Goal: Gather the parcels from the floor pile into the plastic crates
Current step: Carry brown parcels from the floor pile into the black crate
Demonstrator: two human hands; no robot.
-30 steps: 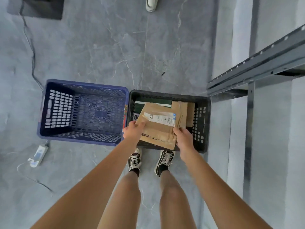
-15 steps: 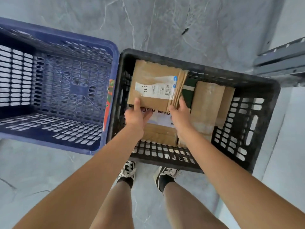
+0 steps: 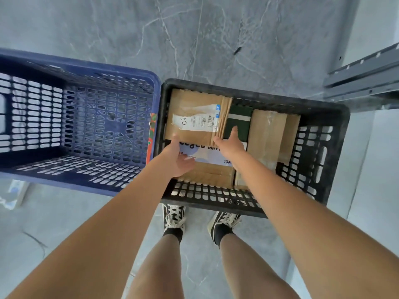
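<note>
Grey marble-look floor (image 3: 248,35) takes up most of the shot, with two perforated plastic crates sitting side by side on it, touching. Dark blue plastic crate (image 3: 112,72) on the left has nothing inside that I can see. Black plastic crate (image 3: 254,91) on the right holds the parcels. Grey metal shelving rail (image 3: 362,76) pokes in at the top right, just past the black crate's far right corner.

Inside the black crate, a flat brown cardboard mailer with a white shipping label (image 3: 194,108) lies against the far left corner, on top of a brown box with a pale blue printed label (image 3: 207,156) along the near edge. Tall brown taped cardboard parcel (image 3: 267,134) sits toward the right side, and a dark green book-like packet (image 3: 238,119) is wedged between it and the mailer.

Left hand (image 3: 178,158) reaches in at the mailer's near left corner, one finger on its edge, the rest loosely curled, gripping nothing. Right hand (image 3: 230,144) has its fingers straight, pressed against the mailer's right edge, not clamping anything. Black-and-white sneakers (image 3: 173,216) stand right at the black crate's near wall.
</note>
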